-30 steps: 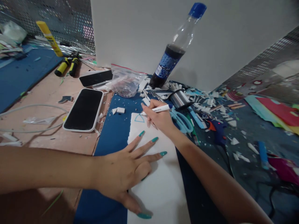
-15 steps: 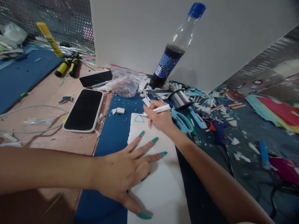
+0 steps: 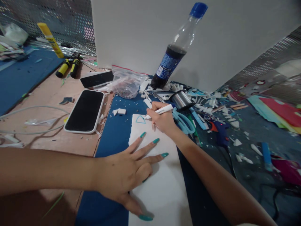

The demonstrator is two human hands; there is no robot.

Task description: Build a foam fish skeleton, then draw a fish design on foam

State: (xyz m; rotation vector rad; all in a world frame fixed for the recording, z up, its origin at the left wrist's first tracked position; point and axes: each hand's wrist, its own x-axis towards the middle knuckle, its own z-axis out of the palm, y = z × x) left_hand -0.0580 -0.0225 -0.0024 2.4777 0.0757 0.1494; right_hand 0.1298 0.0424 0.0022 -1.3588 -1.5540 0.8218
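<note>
A long white sheet, thick like card or foam board, lies on a blue mat. Flat on its left part rests my left hand, fingers spread. My right hand grips a white marker near the sheet's far end. The marker's tip is at the right side of a small blue outline, a rounded triangle, drawn close to the far left corner. Just right of my right hand lie light-blue scissors and a spool of silvery wire.
A bottle of dark drink stands behind, before a white board. Left are a phone, pliers and a glue stick. A zip bag, white scraps and a glue gun lie around.
My right hand and the marker have shifted slightly to the right and down. The outline's right side now shows as drawn. My left hand has stayed in place.
</note>
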